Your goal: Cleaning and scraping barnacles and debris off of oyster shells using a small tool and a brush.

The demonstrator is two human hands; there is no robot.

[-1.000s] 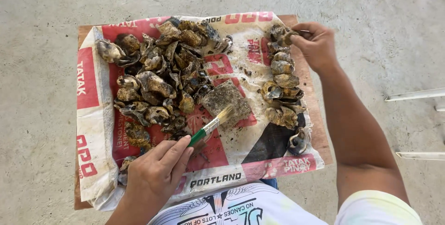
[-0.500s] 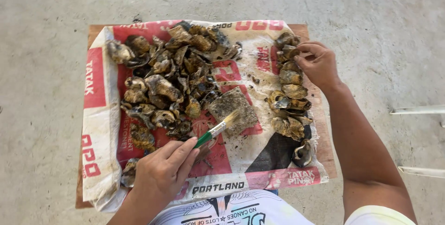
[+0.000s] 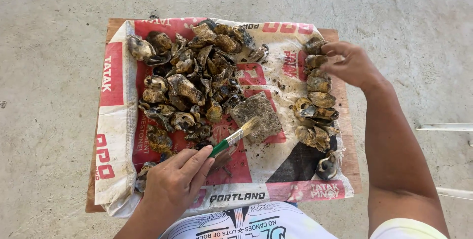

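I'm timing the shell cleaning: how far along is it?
Looks done: a row of shells laid along the right, where the right hand rests. In hand: the left hand holds a brush against a flat grey piece. Left: the much bigger pile, so probably under halfway.

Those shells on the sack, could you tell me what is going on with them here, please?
A person sits over a printed sack spread on a wooden board on a concrete floor. The left hand holds a small green-handled brush, its bristles at a flat grey block. The right hand reaches to the top of a row of shells along the sack's right side. A larger heap of muddy shells lies on the left.
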